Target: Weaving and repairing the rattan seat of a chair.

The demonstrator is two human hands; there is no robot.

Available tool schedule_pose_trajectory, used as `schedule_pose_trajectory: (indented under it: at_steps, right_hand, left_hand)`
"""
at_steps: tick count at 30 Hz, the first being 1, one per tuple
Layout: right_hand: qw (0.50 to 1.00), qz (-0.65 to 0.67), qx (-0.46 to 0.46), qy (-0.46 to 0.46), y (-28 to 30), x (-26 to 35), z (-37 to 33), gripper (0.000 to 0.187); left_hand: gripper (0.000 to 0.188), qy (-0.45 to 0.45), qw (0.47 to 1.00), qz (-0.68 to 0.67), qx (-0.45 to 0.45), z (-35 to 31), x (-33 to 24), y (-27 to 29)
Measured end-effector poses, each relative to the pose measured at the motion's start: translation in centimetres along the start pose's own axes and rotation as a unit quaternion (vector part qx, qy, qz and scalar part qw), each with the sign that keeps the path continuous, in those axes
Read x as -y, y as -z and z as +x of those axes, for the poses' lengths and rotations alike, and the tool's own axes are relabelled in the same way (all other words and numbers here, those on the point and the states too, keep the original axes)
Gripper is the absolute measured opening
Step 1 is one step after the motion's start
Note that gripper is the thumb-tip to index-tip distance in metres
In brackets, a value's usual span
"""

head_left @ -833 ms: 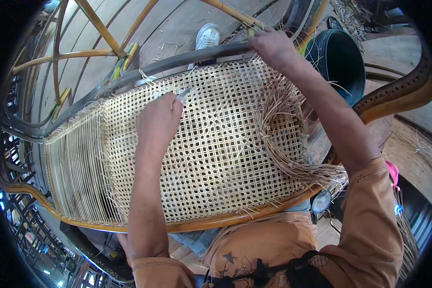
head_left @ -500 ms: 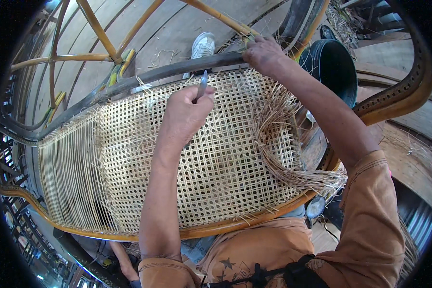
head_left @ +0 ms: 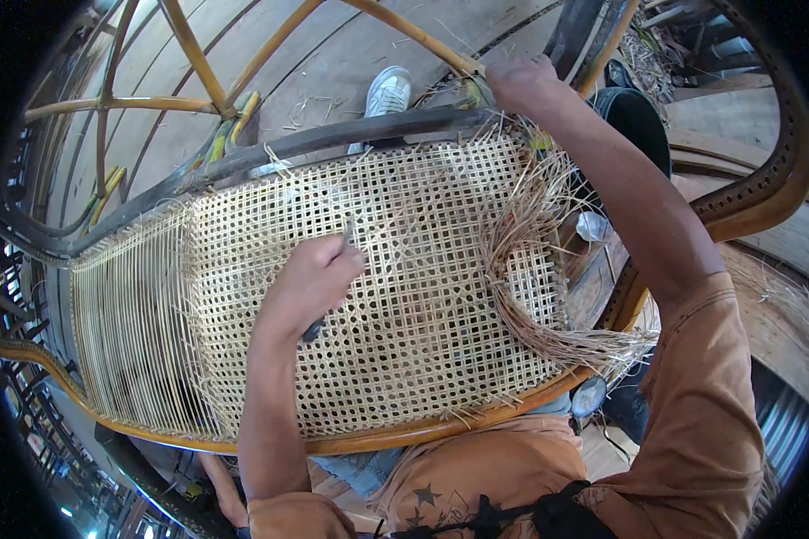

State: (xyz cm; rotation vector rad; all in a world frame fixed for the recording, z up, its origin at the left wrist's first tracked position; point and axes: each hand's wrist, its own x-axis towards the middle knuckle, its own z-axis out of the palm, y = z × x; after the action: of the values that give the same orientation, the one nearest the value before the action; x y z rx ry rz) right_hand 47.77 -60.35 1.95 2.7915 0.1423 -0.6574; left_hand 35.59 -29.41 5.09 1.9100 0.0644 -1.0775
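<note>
A woven cane panel (head_left: 404, 296) fills the middle of a curved rattan frame laid across in front of me. Over its weave, my left hand (head_left: 310, 283) is closed round a pointed metal tool (head_left: 349, 235); the dark end of its handle shows below the fist. My right hand (head_left: 526, 85) is curled at the frame's far side, by a joint of a rattan pole. What its fingers grip is hidden. On the panel's right part lies a bundle of loose cane strands (head_left: 512, 301), its tail hanging over the near rim (head_left: 476, 415).
A dark bucket (head_left: 636, 135) stands beyond my right forearm. Rattan poles (head_left: 193, 58) cross over the plank floor at the far left. A perforated curved arm (head_left: 777, 193) rises at the right. A white shoe (head_left: 388, 92) shows past the far rail (head_left: 333, 135).
My left hand has drawn back toward me and slightly left with the tool. My right hand has moved a little farther away and to the right.
</note>
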Motion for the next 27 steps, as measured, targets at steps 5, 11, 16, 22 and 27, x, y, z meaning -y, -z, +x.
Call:
schedule_pose_trajectory:
  at_steps: [5, 11, 16, 22, 27]
  right_hand:
    - [0.998, -0.029, -0.011, -0.046, -0.3, 0.1, 0.3, 0.027]
    - [0.938, -0.036, -0.343, 0.010, 1.6, 3.5, -2.3, 0.016]
    - [0.733, 0.529, -0.047, 0.425, 1.4, 15.8, -12.0, 0.025]
    - [0.747, 0.533, 0.021, 0.397, 4.1, 14.5, -13.9, 0.023]
    - [0.843, 0.347, -0.246, 0.330, 3.5, 6.1, -11.6, 0.015]
  left_hand:
    - [0.019, 0.052, 0.994, -0.089, -0.030, -4.8, 1.7, 1.6]
    - [0.012, 0.020, 0.989, -0.148, 0.002, -8.6, 2.0, 1.8]
    - [0.010, -0.046, 0.971, -0.232, 0.025, -9.5, 0.4, 1.6]
    - [0.012, -0.121, 0.947, -0.295, -0.037, -9.5, 0.2, 0.5]
    - [0.027, -0.024, 0.964, -0.176, -0.196, -4.3, -3.6, -0.6]
